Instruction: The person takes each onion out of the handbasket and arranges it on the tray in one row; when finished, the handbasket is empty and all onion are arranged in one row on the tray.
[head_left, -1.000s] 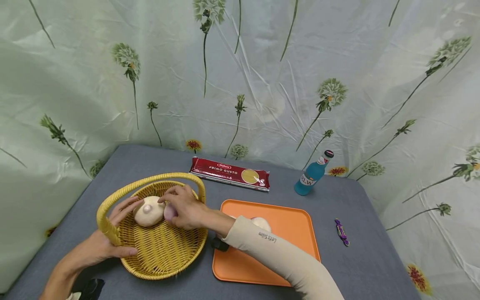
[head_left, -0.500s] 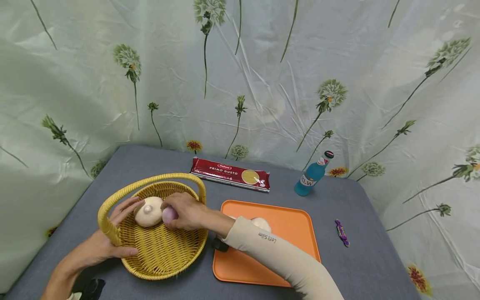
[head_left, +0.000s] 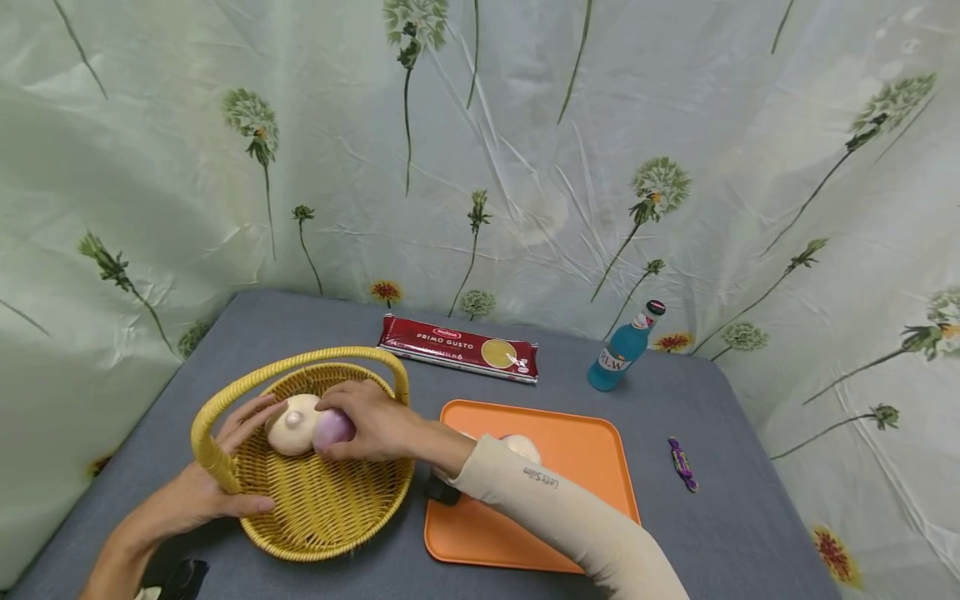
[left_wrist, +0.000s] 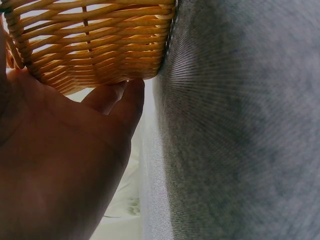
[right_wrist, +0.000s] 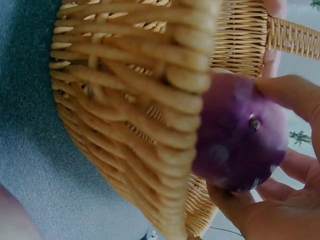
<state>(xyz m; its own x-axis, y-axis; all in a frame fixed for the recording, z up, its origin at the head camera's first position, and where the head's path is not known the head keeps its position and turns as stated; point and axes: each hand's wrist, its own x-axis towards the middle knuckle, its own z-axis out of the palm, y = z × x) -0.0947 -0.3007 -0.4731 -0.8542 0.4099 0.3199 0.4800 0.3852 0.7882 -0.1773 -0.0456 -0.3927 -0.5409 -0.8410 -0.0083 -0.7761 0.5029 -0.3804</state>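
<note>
A yellow wicker basket (head_left: 322, 508) with a tall arched handle stands at the left of the table. My left hand (head_left: 197, 490) holds its left side, the thumb over the near rim and the fingers beside the handle's base. In the left wrist view this hand (left_wrist: 65, 155) lies against the woven wall. My right hand (head_left: 378, 423) reaches over the right rim and grips a round purple vegetable, turnip-like (head_left: 332, 428). In the right wrist view the turnip-like vegetable (right_wrist: 240, 130) shows a small dark stem spot. Beside it in the basket sits a pale round bulb with a nub (head_left: 294, 427).
An orange tray (head_left: 555, 517) lies right of the basket, partly under my right forearm, with a white round vegetable (head_left: 522, 447) on it. Behind are a red spaghetti pack (head_left: 457, 347) and a blue bottle (head_left: 621, 354). A purple wrapped candy (head_left: 682, 464) lies at the right.
My right hand has shifted slightly left with the turnip-like vegetable, which has turned and shows more of its purple side. The left hand and the basket have stayed in place.
</note>
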